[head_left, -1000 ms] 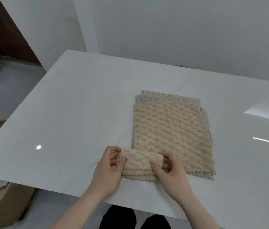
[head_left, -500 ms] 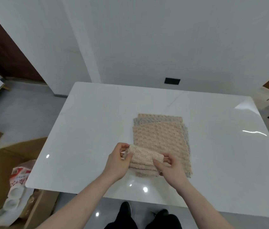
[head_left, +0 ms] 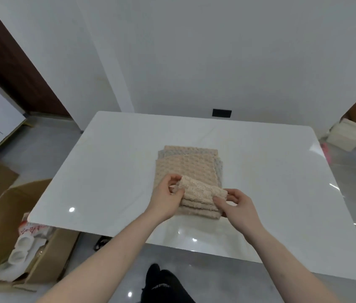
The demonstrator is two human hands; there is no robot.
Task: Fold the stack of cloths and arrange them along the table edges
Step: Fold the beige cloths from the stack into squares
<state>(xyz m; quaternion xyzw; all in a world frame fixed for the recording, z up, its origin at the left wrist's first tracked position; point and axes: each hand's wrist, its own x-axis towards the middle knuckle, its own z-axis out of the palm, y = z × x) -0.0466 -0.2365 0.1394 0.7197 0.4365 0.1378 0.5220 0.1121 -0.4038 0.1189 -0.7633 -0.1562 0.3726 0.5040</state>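
Note:
A stack of flat beige and grey waffle cloths point(head_left: 189, 164) lies at the middle of the white table point(head_left: 111, 171). In front of it I hold a folded beige cloth point(head_left: 199, 199), a thick bundle of several layers, lifted over the stack's near edge. My left hand point(head_left: 166, 200) grips its left end, thumb on top. My right hand point(head_left: 237, 204) pinches its right end. The stack's near part is hidden behind the bundle and my hands.
Open cardboard boxes point(head_left: 4, 232) with white packing stand on the floor at the left. More boxes point(head_left: 352, 132) and a dark chair leg sit at the far right. A white wall with a black socket point(head_left: 221, 113) runs behind the table.
The camera has pulled back and tilted up, showing the whole table. Both hands have lifted the folded cloth off the table and moved it slightly forward over the stack's near edge.

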